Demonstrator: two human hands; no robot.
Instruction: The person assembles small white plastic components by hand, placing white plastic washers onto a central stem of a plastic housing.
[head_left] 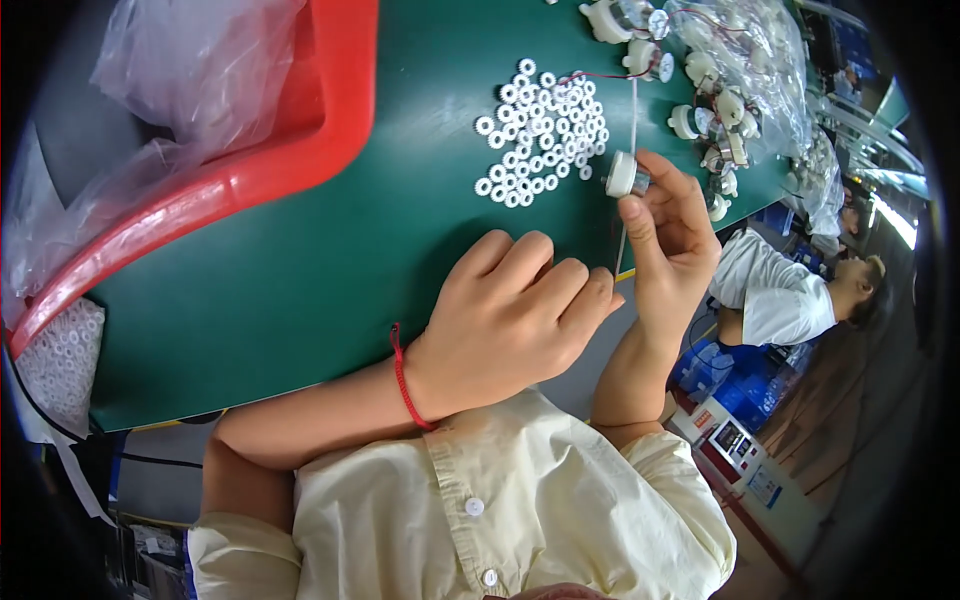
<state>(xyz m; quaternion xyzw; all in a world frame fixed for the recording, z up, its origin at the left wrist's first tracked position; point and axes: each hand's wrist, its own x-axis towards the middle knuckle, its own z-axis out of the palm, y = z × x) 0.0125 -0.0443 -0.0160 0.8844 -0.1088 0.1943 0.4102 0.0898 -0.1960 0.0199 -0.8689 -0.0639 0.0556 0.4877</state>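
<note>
My right hand (675, 225) holds a small motor (625, 176) with a white plastic cap and a silvery body, pinched between thumb and fingers above the table's near right part. Beside it, my left hand (520, 305) is closed, knuckles up, with a red cord bracelet at the wrist. A thin pale strip (634, 115) runs upward past the motor, and a thin piece below it reaches toward my left fingertips. What those fingers hold is hidden. Just left of the motor lies a loose spread of small white toothed gears (540, 135) on the green table (300, 300).
Several white-capped motors (650, 62) with thin wires lie at the far right, near clear plastic bags (765, 60). A red bin (345, 100) holding clear plastic takes the left. A bag of white rings (62, 365) hangs there. Another person (785, 290) sits at right.
</note>
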